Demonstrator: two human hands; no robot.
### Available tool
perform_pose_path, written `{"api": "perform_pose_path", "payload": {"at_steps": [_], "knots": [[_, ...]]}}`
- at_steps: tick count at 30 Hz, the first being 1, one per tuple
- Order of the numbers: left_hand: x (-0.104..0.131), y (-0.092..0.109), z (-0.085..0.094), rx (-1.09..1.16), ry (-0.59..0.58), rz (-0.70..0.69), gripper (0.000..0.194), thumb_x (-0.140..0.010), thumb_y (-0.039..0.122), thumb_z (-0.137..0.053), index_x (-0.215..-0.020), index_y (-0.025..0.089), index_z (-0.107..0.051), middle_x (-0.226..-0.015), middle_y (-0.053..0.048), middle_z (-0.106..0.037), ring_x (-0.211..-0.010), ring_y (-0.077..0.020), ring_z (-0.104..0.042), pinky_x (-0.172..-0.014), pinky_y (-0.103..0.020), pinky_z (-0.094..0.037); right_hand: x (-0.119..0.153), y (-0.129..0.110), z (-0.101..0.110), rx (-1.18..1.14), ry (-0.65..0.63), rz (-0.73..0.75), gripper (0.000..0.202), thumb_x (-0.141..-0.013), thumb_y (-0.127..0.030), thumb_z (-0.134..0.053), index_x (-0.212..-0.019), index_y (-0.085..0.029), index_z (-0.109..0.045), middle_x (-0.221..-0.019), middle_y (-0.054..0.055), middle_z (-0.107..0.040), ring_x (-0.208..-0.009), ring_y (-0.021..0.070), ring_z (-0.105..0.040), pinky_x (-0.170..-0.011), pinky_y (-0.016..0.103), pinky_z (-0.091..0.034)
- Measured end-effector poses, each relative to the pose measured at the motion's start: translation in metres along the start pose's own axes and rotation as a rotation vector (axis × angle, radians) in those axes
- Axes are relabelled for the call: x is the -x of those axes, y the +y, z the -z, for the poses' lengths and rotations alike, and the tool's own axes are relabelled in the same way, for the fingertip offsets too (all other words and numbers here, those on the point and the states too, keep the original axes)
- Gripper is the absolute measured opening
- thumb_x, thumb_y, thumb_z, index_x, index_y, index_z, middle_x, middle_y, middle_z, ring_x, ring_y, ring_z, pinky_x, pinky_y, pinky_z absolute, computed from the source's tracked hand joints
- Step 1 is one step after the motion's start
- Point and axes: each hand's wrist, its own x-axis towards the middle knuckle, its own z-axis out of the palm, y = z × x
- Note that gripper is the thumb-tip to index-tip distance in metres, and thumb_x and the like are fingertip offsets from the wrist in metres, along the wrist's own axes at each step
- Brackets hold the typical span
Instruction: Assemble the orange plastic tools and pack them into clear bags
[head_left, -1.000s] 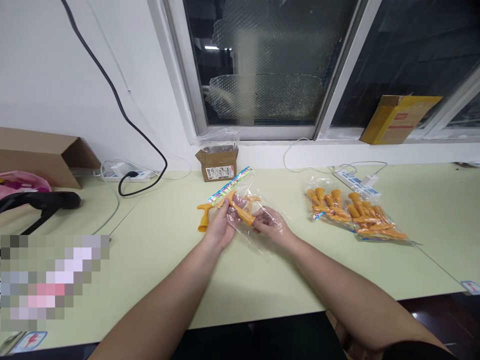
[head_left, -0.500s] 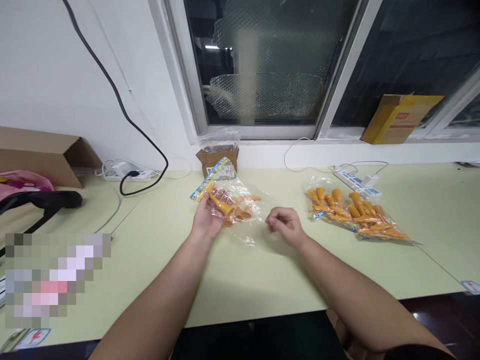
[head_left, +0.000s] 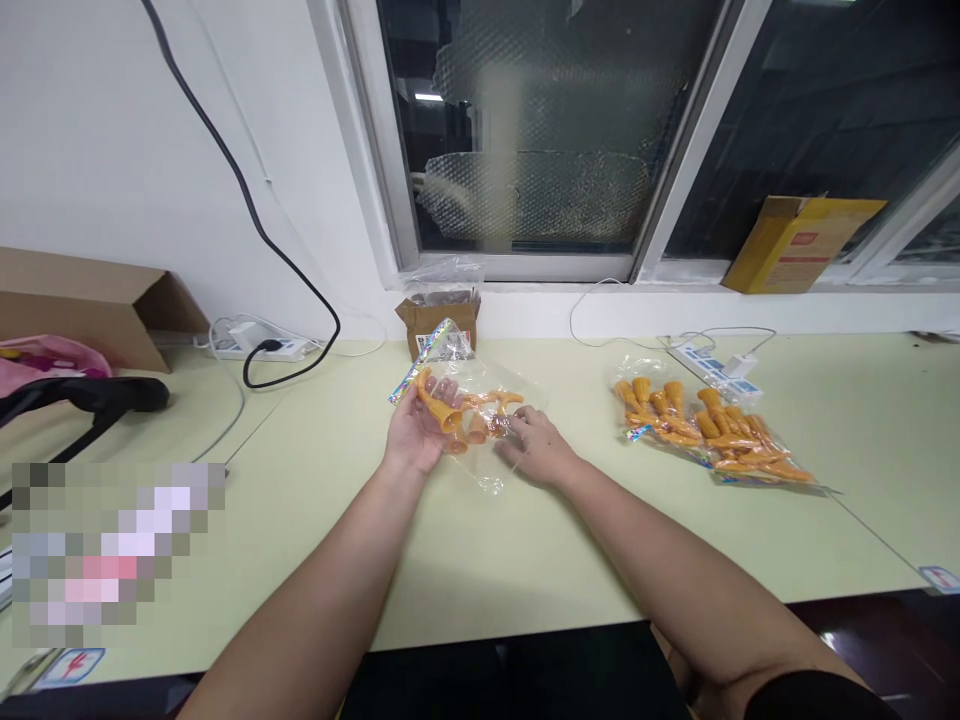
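Observation:
My left hand (head_left: 416, 435) is closed around an orange horn-shaped plastic piece (head_left: 440, 408) and the clear plastic bag (head_left: 491, 482) with a colourful header strip. Its fingers show through the film. Several more orange pieces (head_left: 476, 432) lie in the bag, their wide ends towards me. My right hand (head_left: 538, 448) is at the bag's right side, its fingers reaching onto the film near the pieces, thumb apart from them. Whether these fingertips are outside or inside the bag is unclear.
Filled bags of similar orange pieces (head_left: 712, 425) lie to the right, before a power strip (head_left: 716, 370). A small brown box (head_left: 442, 318) stands behind my hands against the wall. On the left are a cardboard box (head_left: 82, 300), a black cable (head_left: 255, 225) and another power strip (head_left: 281, 348).
My right hand has moved left from beside the bag and uncurled, and its fingers now reach the bag's right side. My left hand stays almost in place, holding the same piece.

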Motion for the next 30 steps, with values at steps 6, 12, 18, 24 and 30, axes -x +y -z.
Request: {"api": "perform_pose_path", "payload": {"at_steps": [6, 12, 18, 24, 30], "knots": [[0.000, -0.003, 0.001, -0.006, 0.002, -0.022, 0.024, -0.103, 0.034, -0.049, -0.103, 0.018, -0.067, -0.099, -0.009, -0.074, -0.095, -0.0215, -0.074, -0.087, -0.041, -0.061, 0.002, -0.002, 0.014, 0.100, -0.011, -0.139, 0.030, -0.092, -0.047, -0.061, -0.113, -0.025, -0.061, -0.099, 0.007, -0.065, -0.089, 0.0240, -0.060, -0.074, 0.033, -0.041], [0.002, -0.004, 0.000, -0.039, 0.022, 0.021, 0.024, -0.103, 0.036, -0.050, -0.101, 0.019, -0.067, -0.096, -0.006, -0.074, -0.081, -0.0170, -0.073, -0.075, -0.033, -0.062, 0.009, 0.016, 0.040, 0.006, 0.098, -0.339, 0.014, -0.085, -0.036, -0.061, -0.091, -0.026, -0.054, -0.072, 0.000, -0.061, -0.063, 0.0190, -0.051, -0.058, 0.030, -0.031], [0.002, -0.005, 0.000, -0.035, 0.069, 0.031, 0.024, -0.104, 0.034, -0.051, -0.106, 0.019, -0.069, -0.098, -0.007, -0.074, -0.084, -0.0176, -0.073, -0.075, -0.032, -0.063, 0.014, 0.039, 0.068, -0.361, 0.796, -0.234, 0.015, -0.087, -0.037, -0.058, -0.082, -0.024, -0.053, -0.066, -0.003, -0.050, -0.059, 0.0149, -0.047, -0.057, 0.028, -0.036], [-0.002, -0.005, 0.006, -0.002, 0.062, 0.012, 0.024, -0.104, 0.036, -0.048, -0.112, 0.022, -0.066, -0.106, -0.008, -0.074, -0.098, -0.0229, -0.075, -0.084, -0.042, -0.064, 0.015, 0.031, 0.075, -0.999, 0.855, -0.072, 0.027, -0.090, -0.047, -0.060, -0.085, -0.027, -0.043, -0.067, -0.008, -0.039, -0.044, 0.0081, -0.033, -0.042, 0.023, -0.026], [-0.006, -0.006, 0.008, 0.056, 0.074, 0.001, 0.024, -0.104, 0.037, -0.046, -0.111, 0.022, -0.063, -0.115, -0.011, -0.072, -0.110, -0.0254, -0.073, -0.092, -0.045, -0.062, 0.022, 0.010, 0.071, -1.088, 0.613, -0.026, 0.036, -0.088, -0.057, -0.068, -0.094, -0.028, -0.048, -0.076, -0.004, -0.053, -0.046, 0.0077, -0.041, -0.039, 0.022, -0.029]]}}
